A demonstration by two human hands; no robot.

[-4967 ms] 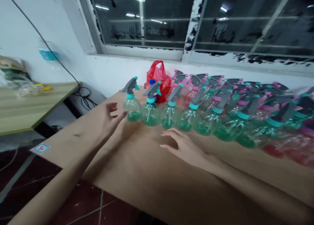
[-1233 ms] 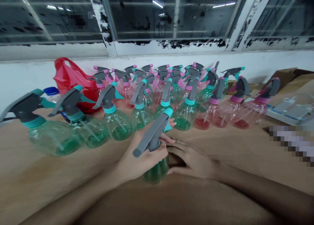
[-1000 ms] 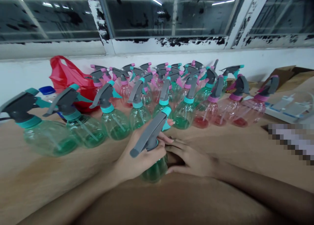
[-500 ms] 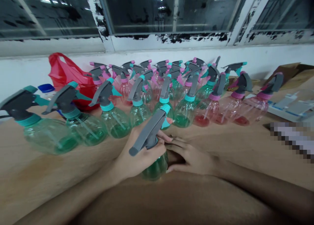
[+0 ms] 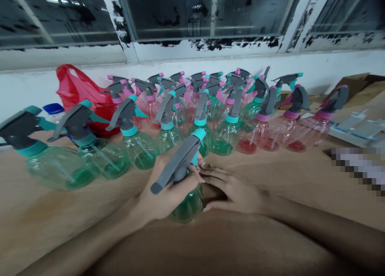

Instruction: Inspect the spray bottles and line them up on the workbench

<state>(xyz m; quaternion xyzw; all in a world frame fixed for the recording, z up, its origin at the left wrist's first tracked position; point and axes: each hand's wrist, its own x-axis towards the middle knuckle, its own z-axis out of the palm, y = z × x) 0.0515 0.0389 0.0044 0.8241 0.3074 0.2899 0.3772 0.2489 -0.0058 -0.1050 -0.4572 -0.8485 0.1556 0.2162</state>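
A green spray bottle (image 5: 186, 207) with a grey and teal trigger head stands in front of me, tilted a little, with dark green liquid inside. My left hand (image 5: 164, 189) is wrapped around its neck, just below the grey head, with fingers near the teal trigger. To the right of the bottle is my right hand (image 5: 236, 189), low over the table, fingers stretched toward the bottle and thumb apart from them. Its fingertips come close to the left hand's fingers; whether they touch the bottle is hard to see.
Behind the hands, green spray bottles (image 5: 224, 141) and pink ones (image 5: 281, 133) stand in rows on the wooden table (image 5: 294, 187). A red plastic bag (image 5: 75, 87) and a blue-capped bottle (image 5: 54, 109) are at left. Cardboard (image 5: 357, 89) and a white tray (image 5: 345, 133) lie at right.
My left hand and the spray bottle have shifted slightly left, away from my right hand. A narrow gap now shows between the right thumb and the bottle. The standing rows are unchanged.
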